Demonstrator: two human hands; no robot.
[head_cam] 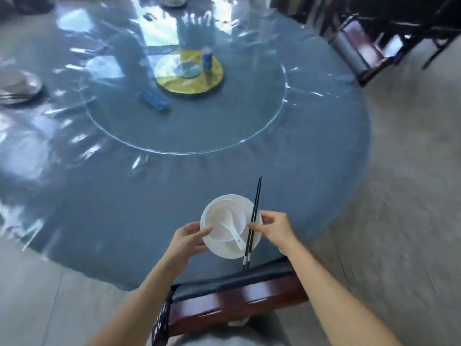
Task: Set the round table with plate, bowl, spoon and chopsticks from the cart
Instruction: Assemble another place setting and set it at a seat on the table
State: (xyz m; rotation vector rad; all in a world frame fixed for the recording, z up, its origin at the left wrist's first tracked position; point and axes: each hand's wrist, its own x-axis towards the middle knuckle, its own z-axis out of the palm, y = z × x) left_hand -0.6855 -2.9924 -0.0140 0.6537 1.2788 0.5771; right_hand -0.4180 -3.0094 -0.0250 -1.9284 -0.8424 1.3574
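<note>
Left hand (189, 239): grips the plate's (224, 250) left rim, thumb up against the bowl (216, 212).
Right hand (275, 229): pinches the chopsticks (255, 203) where they cross the plate's right rim.
Set: between the two hands; bowl on plate, spoon (229, 224) in bowl, chopsticks pointing away from the hands.
Table (149, 196): the set is over its edge, ahead of a chair (237, 303) under the forearms; I cannot tell if the plate rests on it.
Done: all four pieces are gathered and brought to the table, it seems.
Left: likely letting go and perhaps laying the chopsticks beside the plate.
Other setting (17, 87): far left of the left hand, already laid.
Writing: a blue box (152, 100) and blue carton (207, 58) lie well beyond the hands; too blurred to read.
</note>
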